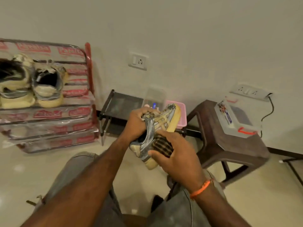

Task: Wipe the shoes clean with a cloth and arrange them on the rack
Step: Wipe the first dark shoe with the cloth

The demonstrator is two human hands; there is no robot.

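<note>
A worn beige and grey sneaker (161, 125) with a yellowed sole is held in the air in front of me, toe pointing up and away. My left hand (137, 124) grips it at the laces and tongue. My right hand (177, 154) presses a dark checked cloth (161, 145) against the shoe's side near the heel. Two similar sneakers (31, 82) stand side by side, heels toward me, on an upper shelf of the plastic-wrapped red rack (49, 112) at the left.
A dark low metal stand (121, 104) carries a clear box and a pink basket (181, 115) behind the shoe. A brown plastic stool (229, 145) with a clear lidded box stands at the right. My knees fill the bottom of the view, above a pale tiled floor.
</note>
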